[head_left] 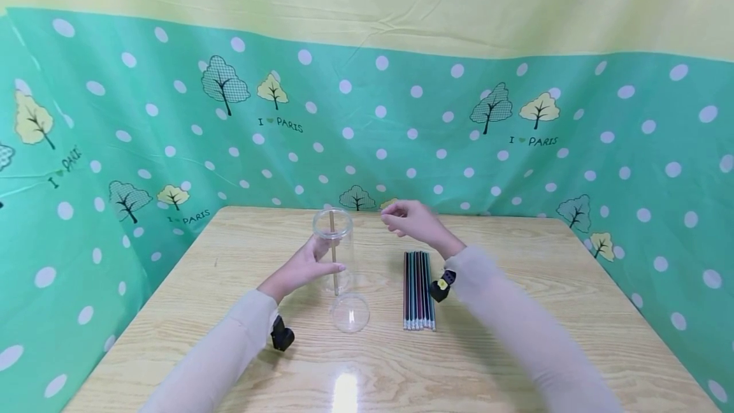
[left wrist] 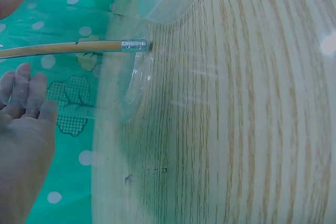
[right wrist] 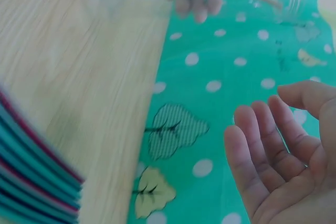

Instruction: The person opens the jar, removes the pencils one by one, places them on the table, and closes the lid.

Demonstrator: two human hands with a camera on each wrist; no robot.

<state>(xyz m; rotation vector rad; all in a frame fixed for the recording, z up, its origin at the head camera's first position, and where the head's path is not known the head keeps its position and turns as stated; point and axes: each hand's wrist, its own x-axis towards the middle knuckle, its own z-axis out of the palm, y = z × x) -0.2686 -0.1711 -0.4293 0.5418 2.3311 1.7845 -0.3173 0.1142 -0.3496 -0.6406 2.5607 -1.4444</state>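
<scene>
A tall clear jar (head_left: 347, 244) stands on the table, and one pencil (head_left: 334, 266) leans inside it with its metal-banded end at the bottom. My left hand (head_left: 306, 263) grips the jar from the left side, thumb in front and fingers behind the wall. In the left wrist view, that pencil (left wrist: 94, 47) shows through the clear wall. My right hand (head_left: 415, 222) is raised to the right of the jar, fingers loosely bent and holding nothing. Below it lies a row of dark striped pencils (head_left: 418, 289), side by side.
A clear round lid (head_left: 350, 313) lies on the wooden table (head_left: 258, 355) just in front of the jar. Behind the table's far edge hangs a green and yellow patterned curtain (head_left: 367, 113), which also runs along both sides.
</scene>
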